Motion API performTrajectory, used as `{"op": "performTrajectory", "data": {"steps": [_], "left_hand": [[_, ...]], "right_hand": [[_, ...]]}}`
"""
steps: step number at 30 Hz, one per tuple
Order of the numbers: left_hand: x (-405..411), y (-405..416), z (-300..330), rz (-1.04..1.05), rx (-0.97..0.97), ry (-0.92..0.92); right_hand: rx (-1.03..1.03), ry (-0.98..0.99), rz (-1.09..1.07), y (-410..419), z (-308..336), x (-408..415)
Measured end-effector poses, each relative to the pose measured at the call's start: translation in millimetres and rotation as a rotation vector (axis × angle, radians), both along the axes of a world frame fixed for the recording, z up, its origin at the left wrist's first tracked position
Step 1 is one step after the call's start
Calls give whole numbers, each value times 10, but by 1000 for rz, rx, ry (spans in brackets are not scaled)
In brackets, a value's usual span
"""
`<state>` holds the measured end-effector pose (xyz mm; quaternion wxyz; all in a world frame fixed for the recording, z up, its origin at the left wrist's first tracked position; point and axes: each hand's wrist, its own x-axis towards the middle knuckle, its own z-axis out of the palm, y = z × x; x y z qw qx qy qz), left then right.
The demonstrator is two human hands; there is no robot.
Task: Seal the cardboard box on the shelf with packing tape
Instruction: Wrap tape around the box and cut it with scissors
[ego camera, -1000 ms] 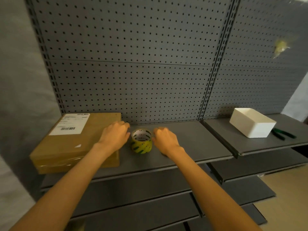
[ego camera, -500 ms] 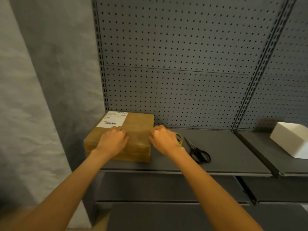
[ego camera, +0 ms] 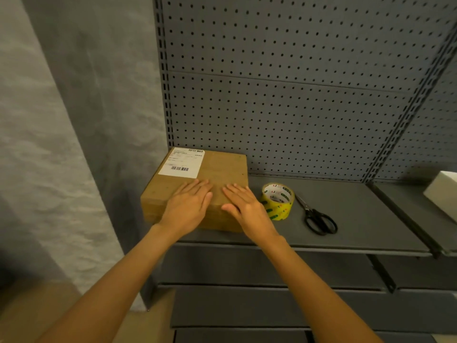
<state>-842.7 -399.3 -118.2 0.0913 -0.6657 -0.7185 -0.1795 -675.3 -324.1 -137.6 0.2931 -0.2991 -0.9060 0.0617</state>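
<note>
Fingers of both hands lie straight and flat on the lid of the cardboard box (ego camera: 197, 184), holding nothing: the left hand (ego camera: 188, 206) presses near the middle of the top, the right hand (ego camera: 244, 206) beside it toward the box's right front edge, thumbs almost meeting. Half a second ago those fingers were curled, the left over the top and the right at the box's right side; now they have spread and flattened, which reads as a press to keep the flaps down or to smooth the top. The box sits at the left end of the shelf (ego camera: 358, 219), back against the perforated panel (ego camera: 296, 107), its white label (ego camera: 183, 162) at the far left corner. Just beside it on the right stands the yellow roll of tape (ego camera: 278, 200), which the right hand hid a moment ago, and next to that lie black scissors (ego camera: 317, 217). A second ago both hands were around the roll; now it stands free and untouched. I cannot tell from this view whether a strip already lies across the seam. If none does, my judgement is that sealing has yet to begin and the roll must be picked up next. A white container (ego camera: 442, 191) shows at the right edge.
</note>
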Motion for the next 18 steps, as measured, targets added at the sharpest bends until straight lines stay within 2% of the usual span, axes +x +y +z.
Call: {"op": "performTrajectory", "data": {"steps": [5,9,14,18], "left_hand": [[-14,1,-23,5,1,11],[1,-10,-22,12,-18,14],[48,-4,-39,33,-9,81],[52,-3,-20,27,-9,80]], "right_hand": [[102,-39,10,34,-108,27],[88,-47,47,36,-109,77],[21,-167,116,66,-46,135],[-194,-158,161,110,136,208]]}}
